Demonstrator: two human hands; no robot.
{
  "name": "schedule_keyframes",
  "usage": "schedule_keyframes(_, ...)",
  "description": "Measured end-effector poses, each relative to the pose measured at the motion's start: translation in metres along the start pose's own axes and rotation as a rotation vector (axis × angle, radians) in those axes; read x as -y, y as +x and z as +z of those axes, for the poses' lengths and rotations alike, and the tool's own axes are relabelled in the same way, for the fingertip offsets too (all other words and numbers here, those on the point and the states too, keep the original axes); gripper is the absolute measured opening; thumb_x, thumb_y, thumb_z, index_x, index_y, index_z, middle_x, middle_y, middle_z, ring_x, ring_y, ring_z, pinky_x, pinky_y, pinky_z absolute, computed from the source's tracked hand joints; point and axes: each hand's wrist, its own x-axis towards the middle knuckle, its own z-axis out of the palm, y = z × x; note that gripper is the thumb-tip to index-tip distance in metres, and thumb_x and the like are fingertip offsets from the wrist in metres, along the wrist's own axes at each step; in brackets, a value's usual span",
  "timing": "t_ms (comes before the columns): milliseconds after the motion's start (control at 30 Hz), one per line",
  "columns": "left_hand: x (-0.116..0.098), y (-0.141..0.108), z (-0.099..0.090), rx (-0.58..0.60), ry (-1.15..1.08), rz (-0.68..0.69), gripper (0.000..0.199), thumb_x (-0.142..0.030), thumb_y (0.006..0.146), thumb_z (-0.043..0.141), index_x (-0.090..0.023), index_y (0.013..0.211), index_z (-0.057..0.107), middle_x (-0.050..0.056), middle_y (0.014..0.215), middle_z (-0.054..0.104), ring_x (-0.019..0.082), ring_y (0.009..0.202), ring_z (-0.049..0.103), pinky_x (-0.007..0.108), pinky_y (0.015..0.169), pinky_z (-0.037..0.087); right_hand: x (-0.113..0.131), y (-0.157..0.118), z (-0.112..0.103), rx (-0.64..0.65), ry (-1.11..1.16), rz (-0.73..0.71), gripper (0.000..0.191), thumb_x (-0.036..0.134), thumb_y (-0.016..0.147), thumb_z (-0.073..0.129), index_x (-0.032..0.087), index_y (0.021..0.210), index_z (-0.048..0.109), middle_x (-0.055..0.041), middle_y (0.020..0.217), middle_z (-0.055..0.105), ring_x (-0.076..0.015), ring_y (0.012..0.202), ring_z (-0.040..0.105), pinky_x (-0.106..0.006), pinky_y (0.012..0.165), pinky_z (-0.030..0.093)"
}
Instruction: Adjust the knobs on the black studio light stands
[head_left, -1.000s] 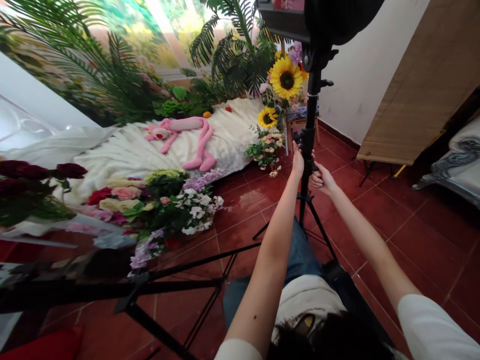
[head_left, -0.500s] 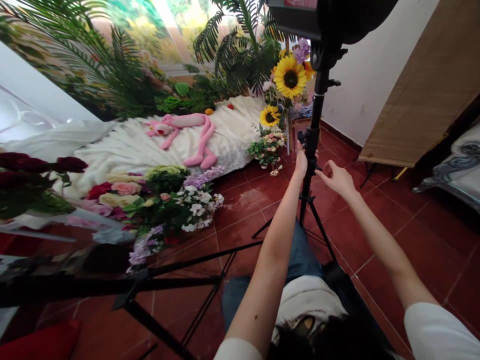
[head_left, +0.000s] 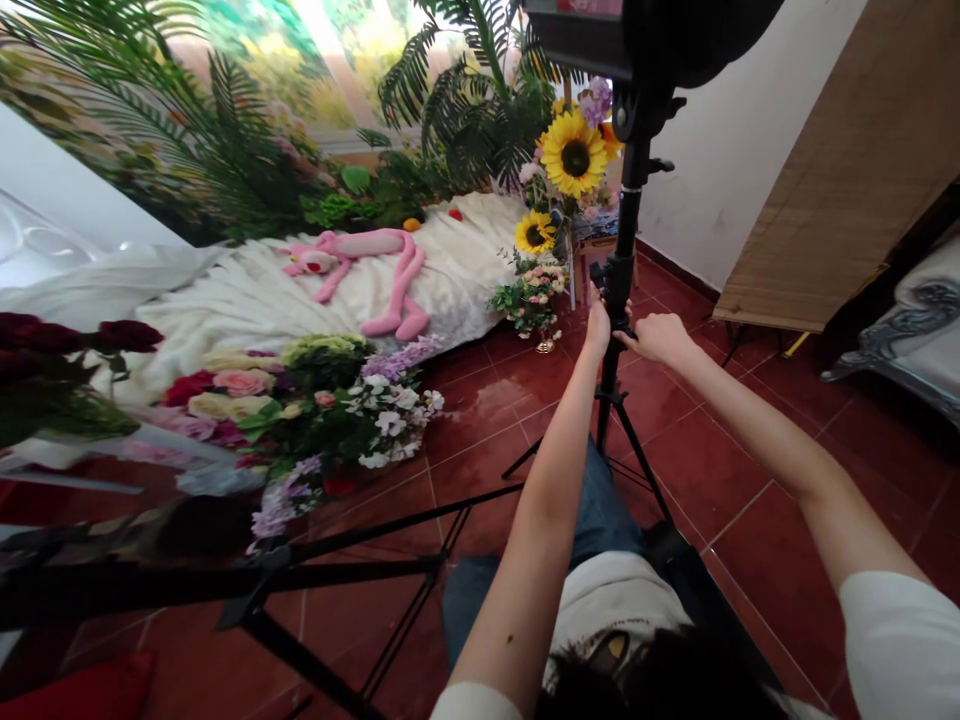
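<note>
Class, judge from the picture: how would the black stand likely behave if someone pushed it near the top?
The black stand would probably tip rather than slide, since a bulky black unit sits high on its slim pole. The pole looks straight, so it should hardly bend. The spread legs may resist a gentle nudge.

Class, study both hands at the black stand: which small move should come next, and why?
Probably a slight turn of the small knob with the right hand: its fingers are at that knob, while the left hand wraps the black stand, seemingly steadying it below its bulky head.
</note>
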Motion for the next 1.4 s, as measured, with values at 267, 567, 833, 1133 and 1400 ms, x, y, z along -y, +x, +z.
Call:
schedule_keyframes(267, -0.004, -0.006, 0.002, -0.019, 0.008, 0.004, 0.073, -0.073, 0.093, 0.025, -0.016, 0.078, 0.067, 0.001, 0.057, 0.062, 0.012, 0.058, 0.064, 0.023, 0.063, 0.054, -0.016, 0.003, 0.036, 0.168, 0.88, -0.034, 0.079, 0.078, 0.093, 0.025, 0.021, 0.041, 0.043, -0.0016, 0.036, 0.043, -0.0106, 0.04, 0.045, -0.025, 0.055, 0.042)
schedule_keyframes(567, -0.009, -0.018, 0.005, -0.029, -0.045, -0.019, 0.065, -0.071, 0.092, 0.036, -0.016, 0.077, 0.067, 0.006, 0.069, 0.069, 0.013, 0.071, 0.068, 0.022, 0.073, 0.055, -0.01, -0.002, 0.045, 0.143, 1.16, 0.023, 0.073, 0.076, 0.091, 0.04, 0.023, 0.04, 0.035, 0.0014, 0.032, 0.038, -0.0087, 0.037, 0.038, -0.025, 0.05, 0.036)
schedule_keyframes(833, -0.008, -0.052, -0.014, -0.038, 0.181, 0.115, 0.043, -0.057, 0.093, 0.052, -0.019, 0.103, 0.07, 0.007, 0.104, 0.074, 0.017, 0.11, 0.068, 0.026, 0.095, 0.051, -0.007, -0.004, 0.049, 0.034, 1.143, 0.077, 0.074, 0.072, 0.095, 0.037, 0.024, 0.039, 0.034, 0.0013, 0.033, 0.039, -0.0092, 0.04, 0.042, -0.025, 0.058, 0.041)
schedule_keyframes(1133, -0.006, -0.175, -0.213, -0.036, 0.6, -0.112, 0.049, -0.063, 0.08, 0.063, -0.017, 0.095, 0.07, 0.01, 0.097, 0.076, 0.018, 0.082, 0.072, 0.036, 0.087, 0.058, 0.038, -0.023, 0.091, -0.326, 1.171, 0.226, 0.072, 0.083, 0.085, 0.034, 0.023, 0.047, 0.04, 0.0008, 0.044, 0.045, -0.0118, 0.047, 0.047, -0.025, 0.055, 0.037)
schedule_keyframes(1400, -0.095, -0.301, -0.379, -0.805, 0.651, 0.0, 0.053, -0.07, 0.074, 0.061, -0.017, 0.081, 0.065, 0.004, 0.073, 0.073, 0.018, 0.066, 0.07, 0.037, 0.073, 0.061, 0.139, -0.028, 0.1, 0.101, 1.103, -0.292, 0.067, 0.078, 0.083, 0.039, 0.021, 0.05, 0.052, 0.0021, 0.044, 0.045, -0.0114, 0.048, 0.044, -0.024, 0.055, 0.032)
